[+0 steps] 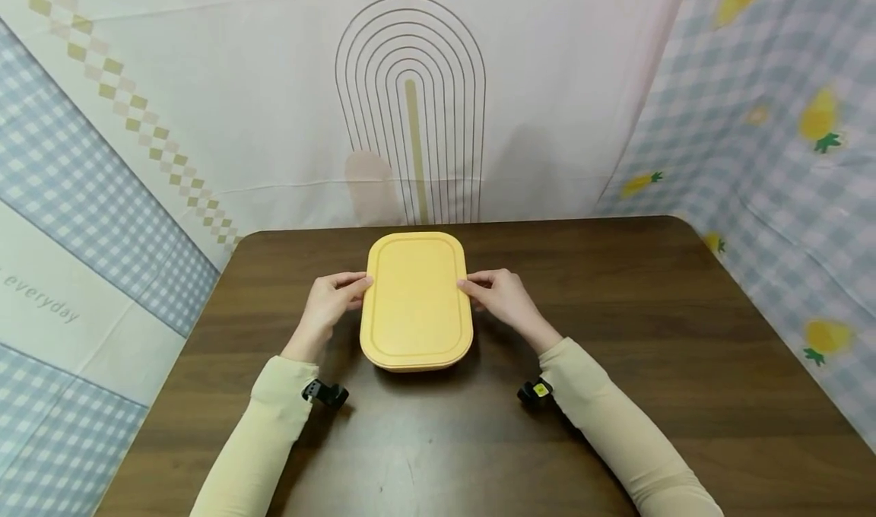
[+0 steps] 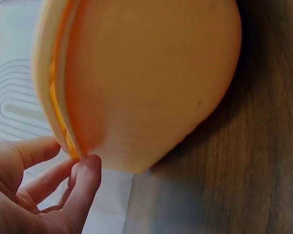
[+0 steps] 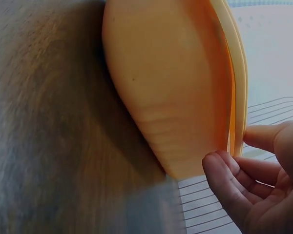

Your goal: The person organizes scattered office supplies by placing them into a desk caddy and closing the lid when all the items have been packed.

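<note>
A yellow rectangular food container with rounded corners stands on the table, covered by a flat lid [image 1: 416, 300] with a grooved border. My left hand [image 1: 331, 302] pinches the lid's left long edge, thumb on top. On the opposite edge my right hand [image 1: 503, 296] pinches it the same way. In the left wrist view, a narrow gap runs between the lid [image 2: 41, 63] and the rim of the box [image 2: 151, 73], with fingertips [image 2: 90, 165] right at that rim. A thinner gap shows beside the lid [image 3: 240, 73] in the right wrist view. The inside is hidden.
The dark wooden table [image 1: 616, 312] extends around the container on all sides. A white printed cloth [image 1: 274, 122] hangs behind its far edge, and a blue checked cloth [image 1: 773, 160] hangs at the right. Black wrist cameras [image 1: 325, 393] sit by both sleeves.
</note>
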Available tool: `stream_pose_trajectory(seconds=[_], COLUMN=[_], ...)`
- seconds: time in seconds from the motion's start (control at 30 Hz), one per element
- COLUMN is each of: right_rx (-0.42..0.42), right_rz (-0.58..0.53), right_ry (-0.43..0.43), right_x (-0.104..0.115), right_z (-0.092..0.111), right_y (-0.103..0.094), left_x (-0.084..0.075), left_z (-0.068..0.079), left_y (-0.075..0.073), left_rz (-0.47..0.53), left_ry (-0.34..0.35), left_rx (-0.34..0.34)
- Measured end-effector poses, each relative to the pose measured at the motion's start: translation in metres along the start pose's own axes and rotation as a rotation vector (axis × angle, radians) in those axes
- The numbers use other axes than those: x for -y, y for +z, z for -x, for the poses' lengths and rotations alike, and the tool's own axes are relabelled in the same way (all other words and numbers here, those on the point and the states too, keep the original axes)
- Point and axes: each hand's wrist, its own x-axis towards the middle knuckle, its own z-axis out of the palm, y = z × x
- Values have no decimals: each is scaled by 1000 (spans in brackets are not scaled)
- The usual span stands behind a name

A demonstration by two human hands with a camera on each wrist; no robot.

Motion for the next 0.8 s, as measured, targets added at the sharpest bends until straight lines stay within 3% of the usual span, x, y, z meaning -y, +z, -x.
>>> stream_pose_trajectory(seconds=[0.27, 0.5, 0.8], right_rx=[6, -16, 151], right_rz=[36, 35, -154], right_ry=[-10, 20, 170], right_x=[-1, -2, -5], right_z=[-5, -7, -9], right_y=[12, 11, 7], left_x=[11, 14, 11], left_z=[-1, -9, -14], left_y=[-6, -3, -1], left_rz=[7, 105, 154], left_ry=[-38, -60, -100], left_rx=[-23, 16, 58])
